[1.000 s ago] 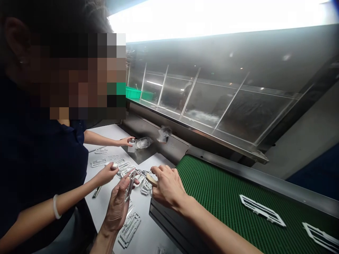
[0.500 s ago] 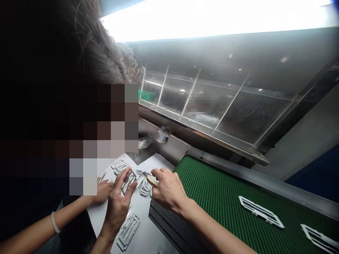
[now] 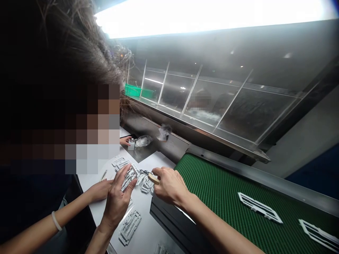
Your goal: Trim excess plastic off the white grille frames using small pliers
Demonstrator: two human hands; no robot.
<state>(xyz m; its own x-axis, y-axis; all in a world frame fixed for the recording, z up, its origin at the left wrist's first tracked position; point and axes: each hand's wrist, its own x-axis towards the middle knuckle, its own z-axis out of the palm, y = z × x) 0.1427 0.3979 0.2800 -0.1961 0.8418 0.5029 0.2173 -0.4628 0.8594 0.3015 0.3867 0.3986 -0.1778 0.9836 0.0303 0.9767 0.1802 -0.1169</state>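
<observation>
My left hand (image 3: 117, 199) holds a white plastic frame part (image 3: 129, 176) between thumb and fingers, above the white table (image 3: 144, 233). My right hand (image 3: 169, 185) is closed on a small cutter with a tan handle (image 3: 153, 178), its metal tip at the part's edge. Several more white frame parts (image 3: 129, 226) lie on the table below my hands and in a pile (image 3: 145, 185) beside them.
A co-worker leans in close at left; one of their hands (image 3: 99, 190) rests on the table by mine, the other (image 3: 125, 140) touches a small white bottle (image 3: 131, 144). A green conveyor belt (image 3: 217, 197) at right carries two white frames (image 3: 258, 207). Plastic bags (image 3: 164, 132) lie behind.
The co-worker's head moved closer, then back a little. Their far hand shows again at the small bottle. My hands stayed together on the part and cutter, shifted slightly up.
</observation>
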